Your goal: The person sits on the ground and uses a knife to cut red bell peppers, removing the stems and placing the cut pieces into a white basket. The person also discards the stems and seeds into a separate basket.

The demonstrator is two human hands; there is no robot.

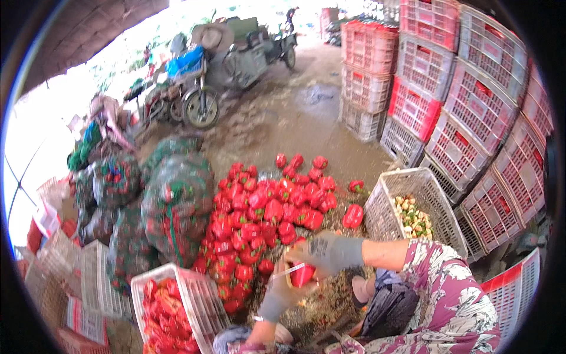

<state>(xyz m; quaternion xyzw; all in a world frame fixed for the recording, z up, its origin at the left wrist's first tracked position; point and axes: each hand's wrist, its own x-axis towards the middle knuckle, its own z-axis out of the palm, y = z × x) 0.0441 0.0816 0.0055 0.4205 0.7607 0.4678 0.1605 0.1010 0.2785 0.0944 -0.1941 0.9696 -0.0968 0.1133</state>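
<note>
Both of my hands wear grey work gloves and meet low in front of me around one red bell pepper (303, 275). My left hand (285, 287) cups it from below and the left. From the right, my right hand (326, 255) closes over its top. A thin pale strip (289, 270), which looks like a narrow blade, crosses the pepper between the hands; which hand holds it I cannot tell. Beyond my hands a large heap of red bell peppers (256, 217) lies on the ground.
At left, a crate (201, 296) holds cut red peppers; full mesh sacks (177, 208) stand behind it. Pepper cores lie in a crate (380, 208) at right. Tall crate stacks (473, 115) line the right side. A motorcycle (199, 104) and a cargo tricycle (252, 62) stand farther back.
</note>
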